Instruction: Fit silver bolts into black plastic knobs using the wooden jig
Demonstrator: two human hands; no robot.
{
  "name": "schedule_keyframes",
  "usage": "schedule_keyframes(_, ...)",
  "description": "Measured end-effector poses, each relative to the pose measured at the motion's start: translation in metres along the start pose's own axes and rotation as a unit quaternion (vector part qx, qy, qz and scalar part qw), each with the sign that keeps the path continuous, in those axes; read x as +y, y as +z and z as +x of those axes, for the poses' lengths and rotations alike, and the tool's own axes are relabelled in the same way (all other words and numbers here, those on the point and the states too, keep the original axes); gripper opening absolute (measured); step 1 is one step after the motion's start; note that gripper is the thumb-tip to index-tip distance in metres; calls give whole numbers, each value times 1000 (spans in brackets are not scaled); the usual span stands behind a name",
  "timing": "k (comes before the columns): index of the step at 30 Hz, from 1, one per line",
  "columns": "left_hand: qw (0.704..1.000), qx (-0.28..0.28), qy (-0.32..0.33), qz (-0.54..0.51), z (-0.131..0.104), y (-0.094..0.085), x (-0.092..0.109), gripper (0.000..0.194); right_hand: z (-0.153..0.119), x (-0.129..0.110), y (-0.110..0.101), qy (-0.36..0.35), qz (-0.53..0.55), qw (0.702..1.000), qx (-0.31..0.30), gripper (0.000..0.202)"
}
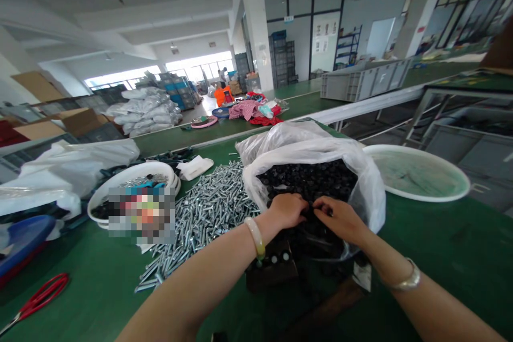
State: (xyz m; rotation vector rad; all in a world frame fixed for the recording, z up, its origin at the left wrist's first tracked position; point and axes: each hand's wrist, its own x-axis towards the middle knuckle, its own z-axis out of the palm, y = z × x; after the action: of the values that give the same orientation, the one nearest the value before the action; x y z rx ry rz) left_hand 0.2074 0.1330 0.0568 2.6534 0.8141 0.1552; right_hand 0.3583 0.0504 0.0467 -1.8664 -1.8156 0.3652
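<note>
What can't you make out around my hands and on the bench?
Head view:
What the left hand and right hand hold, if anything: hidden by curled fingers, dark among the black pieces.
What lies in the white basin: partly covered by a pixelated patch.
Tips of the scissors: cut off by the left edge.
</note>
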Motion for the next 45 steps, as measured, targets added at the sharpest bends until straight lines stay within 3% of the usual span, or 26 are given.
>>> schedule_keyframes(2,1000,2,-7,-25,2,5,2,17,1,9,-1,31,93,995,19,24)
schedule_keyframes(4,998,7,-17,-62,3,7,1,15,0,12,-1,8,86,996,-4,25)
schedule_keyframes(7,990,26,-47,-132,2,3,-10,12,-3,4,3,-68,-45,995,-64,24)
schedule_keyframes(10,971,54,-103,-211,-5,-9,-32,13,-6,-8,12,-57,-200,976,-59,25)
schedule_keyframes(15,938,85,-179,-285,-20,-20,-56,24,-7,-13,16,-38,-257,962,-79,21)
schedule_keyframes(18,938,81,-187,-281,-18,-14,-53,28,-7,-14,12,-32,-262,960,-90,21)
schedule_keyframes(24,959,74,-144,-234,7,0,-39,28,-4,-19,10,-26,-251,964,-78,24)
schedule_keyframes(30,951,83,-152,-258,8,-3,-37,8,1,-22,24,-27,-231,969,-83,25)
schedule_keyframes(34,923,89,-188,-323,-27,-18,-41,22,4,-19,24,-28,-205,975,-79,24)
schedule_keyframes(37,888,101,-211,-397,-76,-31,-42,26,0,-21,15,-46,-160,983,-74,25)
schedule_keyframes(39,847,123,-220,-468,-114,-36,-38,25,-9,-29,9,-76,-48,991,-98,28)
schedule_keyframes(40,844,141,-223,-467,-132,-36,-35,24,-16,-35,7,-94,27,988,-123,30)
schedule_keyframes(42,866,191,-218,-409,-163,-30,-26,20,-31,-51,7,-118,162,964,-176,32)
schedule_keyframes(45,885,260,-190,-337,-190,-7,-13,12,-47,-73,14,-129,220,950,-183,31)
